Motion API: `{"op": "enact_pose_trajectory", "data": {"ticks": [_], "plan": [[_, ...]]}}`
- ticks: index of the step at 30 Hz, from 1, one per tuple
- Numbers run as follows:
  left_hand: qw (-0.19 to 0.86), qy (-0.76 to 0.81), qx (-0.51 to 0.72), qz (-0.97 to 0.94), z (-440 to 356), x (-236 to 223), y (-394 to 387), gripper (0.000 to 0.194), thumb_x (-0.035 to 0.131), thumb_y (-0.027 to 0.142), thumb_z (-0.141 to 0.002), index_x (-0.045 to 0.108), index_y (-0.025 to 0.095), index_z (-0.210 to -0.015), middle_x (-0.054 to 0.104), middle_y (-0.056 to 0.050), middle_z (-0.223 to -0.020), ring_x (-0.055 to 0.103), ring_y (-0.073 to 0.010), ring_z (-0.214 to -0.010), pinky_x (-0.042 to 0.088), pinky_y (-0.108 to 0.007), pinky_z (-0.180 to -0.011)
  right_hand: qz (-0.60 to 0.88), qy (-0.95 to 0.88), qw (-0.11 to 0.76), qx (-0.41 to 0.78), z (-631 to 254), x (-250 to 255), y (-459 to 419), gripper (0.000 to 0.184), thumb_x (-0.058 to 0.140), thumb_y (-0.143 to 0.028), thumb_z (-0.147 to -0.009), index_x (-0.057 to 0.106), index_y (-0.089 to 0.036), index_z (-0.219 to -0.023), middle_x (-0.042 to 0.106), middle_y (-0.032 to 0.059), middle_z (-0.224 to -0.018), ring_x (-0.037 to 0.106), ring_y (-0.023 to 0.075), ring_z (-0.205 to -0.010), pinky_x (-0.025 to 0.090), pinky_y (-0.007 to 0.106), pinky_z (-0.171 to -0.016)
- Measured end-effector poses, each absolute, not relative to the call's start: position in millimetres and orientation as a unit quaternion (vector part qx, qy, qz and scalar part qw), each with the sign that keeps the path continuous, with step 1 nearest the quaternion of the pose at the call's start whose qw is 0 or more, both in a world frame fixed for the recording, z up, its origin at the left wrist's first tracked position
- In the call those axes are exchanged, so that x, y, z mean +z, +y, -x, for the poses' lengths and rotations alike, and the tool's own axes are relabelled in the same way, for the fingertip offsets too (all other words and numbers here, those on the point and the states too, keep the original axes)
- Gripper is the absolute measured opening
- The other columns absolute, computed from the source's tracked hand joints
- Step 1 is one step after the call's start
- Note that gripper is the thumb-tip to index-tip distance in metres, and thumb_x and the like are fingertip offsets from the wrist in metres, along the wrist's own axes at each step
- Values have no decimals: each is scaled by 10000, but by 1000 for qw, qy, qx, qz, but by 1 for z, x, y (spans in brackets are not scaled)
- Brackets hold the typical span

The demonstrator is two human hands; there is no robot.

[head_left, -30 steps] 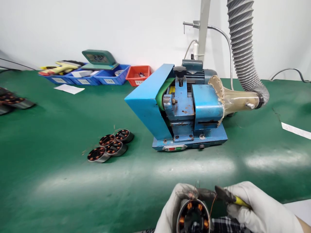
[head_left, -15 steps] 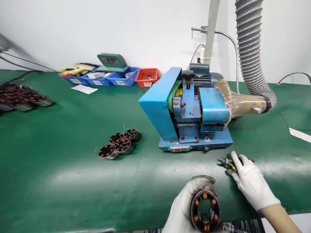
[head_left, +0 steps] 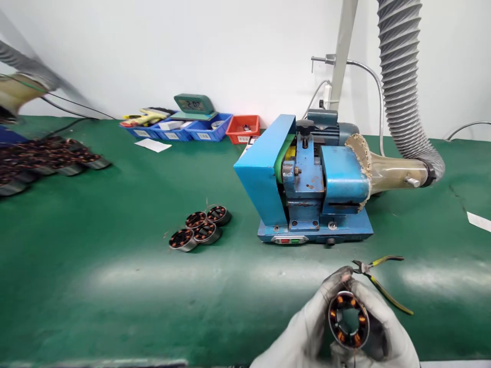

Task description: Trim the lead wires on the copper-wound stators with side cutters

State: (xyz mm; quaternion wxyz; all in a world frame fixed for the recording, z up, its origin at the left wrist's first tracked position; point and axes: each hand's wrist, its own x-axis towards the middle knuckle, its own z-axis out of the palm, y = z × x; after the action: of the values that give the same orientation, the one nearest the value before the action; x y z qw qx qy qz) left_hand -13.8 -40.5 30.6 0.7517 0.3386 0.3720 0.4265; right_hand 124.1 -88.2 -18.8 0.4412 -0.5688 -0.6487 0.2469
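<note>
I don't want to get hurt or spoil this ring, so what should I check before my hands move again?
1. Ring held: ok, left hand and right hand are both at it.
2. Cutters out of the hands: ok, they lie on the bench, handles spread.
3. Cutter tips well away from the fingers: not ok, they lie close by the fingertips.
4. Machine switched off: cannot tell.
5. Ring's wires all the right length: cannot tell, too fine to judge.
6. Group of four rings away from the machine: ok, a gap shows.
</note>
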Motion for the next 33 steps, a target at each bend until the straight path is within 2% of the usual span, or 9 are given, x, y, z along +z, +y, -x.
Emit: {"op": "enact_pose_trajectory", "data": {"ticks": [6, 9, 11, 13, 17, 20, 23, 28, 33], "plan": [[747, 372, 493, -244, 3, 46, -31, 206, 720, 391, -719, 726, 186, -708, 733, -42, -781, 668, -218, -819, 510, -308, -815, 534, -701, 441, 169, -130, -14, -79, 464, 603, -195, -794, 486, -237, -1242, 610, 129, -1212, 571, 310, -1136, 521, 413, -908], [691, 385, 579, -196, 7, 47, -27, 243, 767, 402, -660, 684, 191, -574, 720, -16, -694, 668, -207, -868, 502, -254, -814, 586, -621, 482, 197, -130, -15, -81, 554, 643, -270, -790, 403, -246, -1289, 578, 155, -1230, 566, 328, -1134, 543, 454, -868], [644, 431, 604, -186, 12, 46, -23, 217, 777, 407, -645, 708, 201, -637, 752, -29, -817, 653, -214, -974, 484, -256, -879, 605, -578, 500, 223, -131, -16, -82, 575, 645, -304, -794, 382, -258, -1304, 558, 165, -1252, 566, 330, -1129, 562, 448, -834], [642, 460, 571, -223, 15, 46, -20, 260, 819, 369, -583, 734, 197, -759, 759, -60, -900, 674, -232, -933, 516, -285, -841, 602, -567, 510, 237, -131, -15, -83, 555, 649, -320, -790, 415, -252, -1289, 558, 167, -1254, 570, 331, -1120, 573, 430, -810], [665, 481, 485, -303, 7, 49, -17, 243, 846, 213, -472, 736, 155, -681, 758, -76, -719, 701, -233, -685, 571, -297, -663, 584, -575, 543, 183, -125, -11, -81, 493, 698, -285, -750, 525, -233, -1209, 618, 131, -1171, 605, 299, -1062, 557, 415, -834], [601, 523, 538, -277, 3, 51, -20, 167, 823, 202, -460, 704, 155, -568, 734, -57, -617, 687, -216, -600, 582, -296, -615, 582, -555, 572, 165, -119, -10, -80, 457, 709, -283, -742, 570, -228, -1175, 640, 108, -1135, 618, 259, -1039, 561, 355, -829], [555, 523, 598, -246, 7, 53, -21, 177, 809, 237, -502, 709, 157, -626, 742, -56, -673, 691, -205, -632, 585, -293, -636, 580, -520, 596, 196, -117, -13, -81, 455, 707, -307, -744, 577, -218, -1172, 641, 110, -1143, 613, 262, -1057, 558, 362, -844], [619, 505, 535, -276, 6, 58, -17, 304, 811, 126, -426, 725, 150, -717, 743, -57, -718, 682, -191, -646, 565, -256, -593, 582, -497, 601, 228, -118, -17, -84, 489, 730, -324, -717, 583, -227, -1174, 639, 115, -1155, 616, 281, -1048, 545, 401, -865], [655, 502, 495, -271, -2, 61, -13, 221, 787, 130, -450, 702, 138, -653, 716, -47, -624, 658, -175, -575, 553, -264, -567, 573, -520, 590, 231, -118, -16, -85, 461, 709, -324, -731, 594, -248, -1172, 626, 107, -1179, 603, 275, -1069, 557, 372, -836]]}}
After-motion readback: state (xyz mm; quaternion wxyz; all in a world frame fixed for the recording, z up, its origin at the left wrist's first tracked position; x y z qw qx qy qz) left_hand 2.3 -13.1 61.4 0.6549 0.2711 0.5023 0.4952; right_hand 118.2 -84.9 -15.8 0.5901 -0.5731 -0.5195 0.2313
